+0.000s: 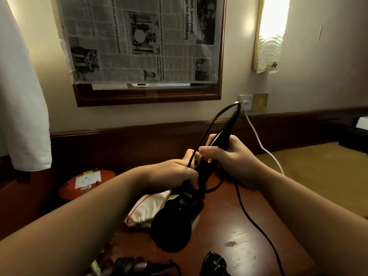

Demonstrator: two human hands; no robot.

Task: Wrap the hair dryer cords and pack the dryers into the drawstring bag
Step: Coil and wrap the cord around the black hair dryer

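Observation:
A black hair dryer (175, 222) hangs nose-down over the wooden table (239, 232), its handle pointing up and away. My right hand (229, 156) grips the upper handle near the cord's strain relief. My left hand (175, 172) pinches the black cord (249, 216) against the handle; one loop arches above both hands and the rest trails down the table to the right. A white drawstring bag (145, 208) with an orange string lies under the dryer. Another dark dryer (131, 265) with a coiled cord lies at the near edge.
A black plug (215, 263) rests near the front edge. A red round extension reel (85, 182) sits left. A white cable (258, 142) runs from the wall socket (246, 102). A newspaper-covered framed mirror (139, 46) hangs behind; white cloth (22, 96) hangs left.

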